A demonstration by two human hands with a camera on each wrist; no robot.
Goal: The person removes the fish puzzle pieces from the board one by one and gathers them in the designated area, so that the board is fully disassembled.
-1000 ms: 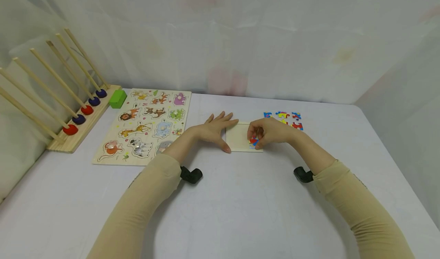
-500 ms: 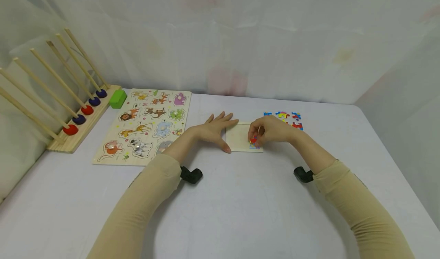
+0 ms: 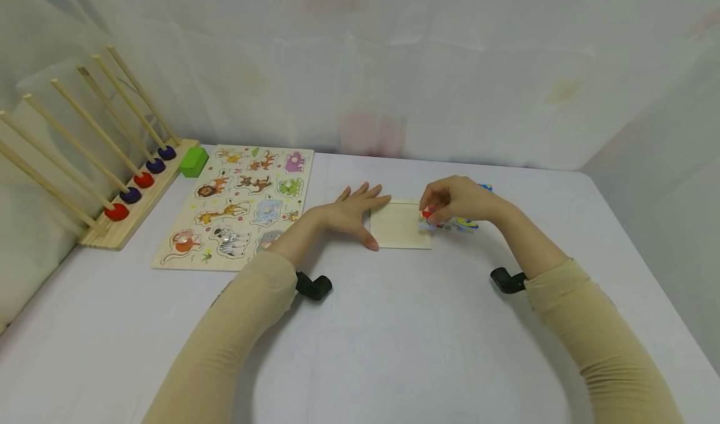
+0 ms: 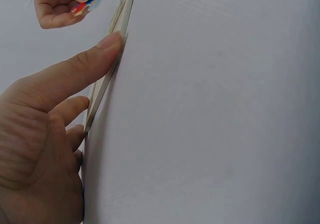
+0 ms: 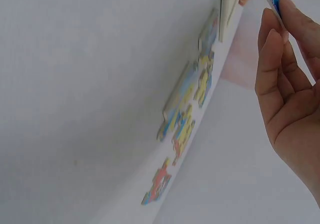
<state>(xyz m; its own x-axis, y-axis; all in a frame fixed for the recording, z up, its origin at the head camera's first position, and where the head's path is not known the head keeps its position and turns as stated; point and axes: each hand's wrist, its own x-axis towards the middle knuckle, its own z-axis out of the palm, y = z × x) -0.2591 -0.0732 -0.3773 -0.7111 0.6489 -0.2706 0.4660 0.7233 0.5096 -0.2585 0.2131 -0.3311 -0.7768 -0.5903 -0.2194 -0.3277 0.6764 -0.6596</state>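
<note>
My left hand (image 3: 350,216) lies with spread, straight fingers at the left side of a pale wooden puzzle tray (image 3: 398,233). Its thumb touches the near edge and the index finger reaches the far edge. Over the tray's right edge, my right hand (image 3: 465,200) pinches a small red and blue jigsaw piece (image 4: 89,5) between thumb and fingers. The tray's visible surface is bare wood. Several colourful jigsaw pieces (image 5: 182,99) lie on the table right of the tray, partly hidden under the right hand in the head view.
On the left lies an animal peg puzzle board (image 3: 225,189), close to the left forearm. Behind it stand a green block (image 3: 194,162) and a wooden rack (image 3: 120,231) with upright rods and red and dark blue beads. A pale curtain (image 3: 450,67) hangs behind the table.
My right hand has moved right and slightly away from me, lifting the jigsaw piece off the tray's right side. My left hand and the tray have stayed in place.
</note>
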